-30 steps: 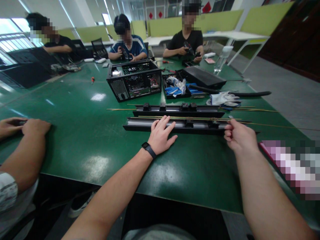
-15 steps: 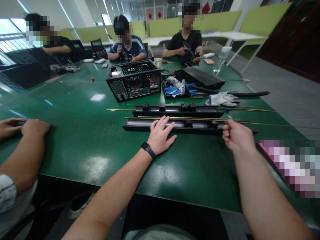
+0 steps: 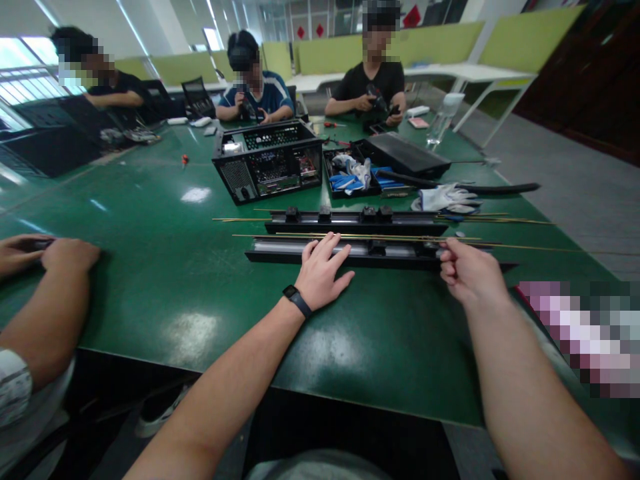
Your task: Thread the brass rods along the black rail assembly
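Right there on the green table (image 3: 165, 280), I had my right hand (image 3: 470, 273) clenched on the brass rod (image 3: 260, 236), fingers curled in tight around it where it crossed the right end of the near rail (image 3: 275, 251). The rod was thin, straight and yellow-gold. It ran leftward out of that grip along the top of the rail, passed just beyond my left fingertips and stuck out past the rail's left end, while its other end trailed off to the right behind the hand. My left hand (image 3: 323, 272) lay released and flat, fingers spread, pressing down on the middle of that near rail, a black band (image 3: 297, 300) on the wrist. The rail itself was long, black and low, with a pale glossy strip along its face. Just behind it and parallel lay the far rail (image 3: 345, 222), carrying 4 small black blocks on top, and more loose brass rods lay beside it at both ends. Further back stood an open computer case (image 3: 267, 160), perforated black metal. A tray (image 3: 350, 192) of blue and white bits sat to the right of the case. Beside that, white gloves (image 3: 443, 198) rested against a black hose (image 3: 500, 189). At far left, a co-worker's hands (image 3: 70, 253) rested on the table, well apart from mine.
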`<action>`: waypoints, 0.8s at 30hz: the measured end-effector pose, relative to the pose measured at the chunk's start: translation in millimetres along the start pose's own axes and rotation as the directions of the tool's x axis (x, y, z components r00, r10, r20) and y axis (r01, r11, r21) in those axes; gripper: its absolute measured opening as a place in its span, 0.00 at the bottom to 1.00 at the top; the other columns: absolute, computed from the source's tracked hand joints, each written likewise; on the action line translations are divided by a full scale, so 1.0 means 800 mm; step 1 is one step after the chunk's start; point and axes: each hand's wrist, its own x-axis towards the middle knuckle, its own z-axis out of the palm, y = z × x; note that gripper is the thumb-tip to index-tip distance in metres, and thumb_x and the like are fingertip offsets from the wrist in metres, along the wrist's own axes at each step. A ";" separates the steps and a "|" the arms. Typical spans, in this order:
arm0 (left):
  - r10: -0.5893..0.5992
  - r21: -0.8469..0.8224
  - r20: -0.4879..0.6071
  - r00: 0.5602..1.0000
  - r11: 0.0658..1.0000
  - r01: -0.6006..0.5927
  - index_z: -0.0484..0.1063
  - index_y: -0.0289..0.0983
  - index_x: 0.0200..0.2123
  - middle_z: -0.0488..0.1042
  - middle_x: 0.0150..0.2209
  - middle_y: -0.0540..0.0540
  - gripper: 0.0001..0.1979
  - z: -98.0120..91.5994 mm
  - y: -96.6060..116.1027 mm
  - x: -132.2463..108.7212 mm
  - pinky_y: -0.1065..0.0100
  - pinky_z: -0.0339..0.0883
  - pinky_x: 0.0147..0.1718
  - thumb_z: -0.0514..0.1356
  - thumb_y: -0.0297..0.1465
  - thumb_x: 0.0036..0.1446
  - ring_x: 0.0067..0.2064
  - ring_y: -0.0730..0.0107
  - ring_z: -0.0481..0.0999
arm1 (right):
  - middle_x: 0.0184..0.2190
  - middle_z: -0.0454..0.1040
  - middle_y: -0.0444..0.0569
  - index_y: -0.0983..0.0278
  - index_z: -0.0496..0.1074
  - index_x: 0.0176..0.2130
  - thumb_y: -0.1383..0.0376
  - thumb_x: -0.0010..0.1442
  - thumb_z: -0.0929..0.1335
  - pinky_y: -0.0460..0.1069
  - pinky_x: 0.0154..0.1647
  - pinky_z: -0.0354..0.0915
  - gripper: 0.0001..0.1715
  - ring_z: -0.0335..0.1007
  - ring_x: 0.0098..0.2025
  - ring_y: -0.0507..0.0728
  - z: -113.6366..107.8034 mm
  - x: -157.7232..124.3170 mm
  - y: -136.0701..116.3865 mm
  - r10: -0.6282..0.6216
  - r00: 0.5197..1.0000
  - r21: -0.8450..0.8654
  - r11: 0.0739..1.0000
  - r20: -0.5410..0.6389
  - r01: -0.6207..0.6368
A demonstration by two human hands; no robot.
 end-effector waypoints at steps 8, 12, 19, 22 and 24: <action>-0.001 -0.002 -0.004 1.000 1.000 0.001 0.74 0.40 0.65 0.65 0.74 0.32 0.25 0.001 0.000 0.000 0.43 0.54 0.72 0.67 0.38 0.67 0.77 0.46 0.62 | 0.21 0.68 0.38 0.62 0.70 0.32 0.68 0.69 0.70 0.39 0.10 0.46 0.11 0.54 0.14 0.45 -0.003 0.008 0.003 -0.008 0.993 0.034 0.999 -0.116 0.012; -0.002 0.008 -0.018 1.000 1.000 0.002 0.74 0.39 0.65 0.66 0.73 0.31 0.26 0.002 -0.001 -0.001 0.44 0.54 0.72 0.67 0.38 0.66 0.77 0.46 0.62 | 0.22 0.69 0.39 0.63 0.71 0.31 0.67 0.67 0.73 0.39 0.10 0.46 0.12 0.54 0.14 0.44 -0.002 0.004 0.001 0.000 1.000 0.019 1.000 -0.011 0.000; 0.012 0.016 -0.023 1.000 1.000 -0.011 0.74 0.38 0.65 0.66 0.73 0.31 0.26 0.001 -0.001 -0.001 0.44 0.54 0.71 0.67 0.38 0.67 0.76 0.47 0.63 | 0.21 0.68 0.39 0.63 0.71 0.33 0.68 0.72 0.68 0.40 0.09 0.45 0.13 0.54 0.13 0.44 -0.001 0.004 0.000 0.007 0.995 0.044 0.999 -0.102 -0.002; 0.023 0.026 -0.028 0.999 0.999 -0.022 0.74 0.38 0.65 0.66 0.73 0.31 0.26 0.002 -0.002 -0.001 0.44 0.54 0.71 0.67 0.38 0.67 0.76 0.47 0.63 | 0.22 0.69 0.39 0.63 0.70 0.32 0.67 0.69 0.72 0.40 0.09 0.45 0.13 0.55 0.14 0.44 0.000 0.003 0.003 0.004 1.000 0.019 1.000 -0.008 -0.004; 0.025 0.028 -0.027 0.999 0.999 -0.024 0.73 0.38 0.66 0.66 0.73 0.32 0.26 0.003 -0.002 -0.002 0.45 0.54 0.72 0.67 0.39 0.67 0.76 0.47 0.63 | 0.22 0.70 0.40 0.63 0.70 0.32 0.66 0.70 0.71 0.40 0.09 0.45 0.13 0.55 0.14 0.44 0.001 0.003 0.005 0.016 1.000 0.009 1.000 0.012 -0.016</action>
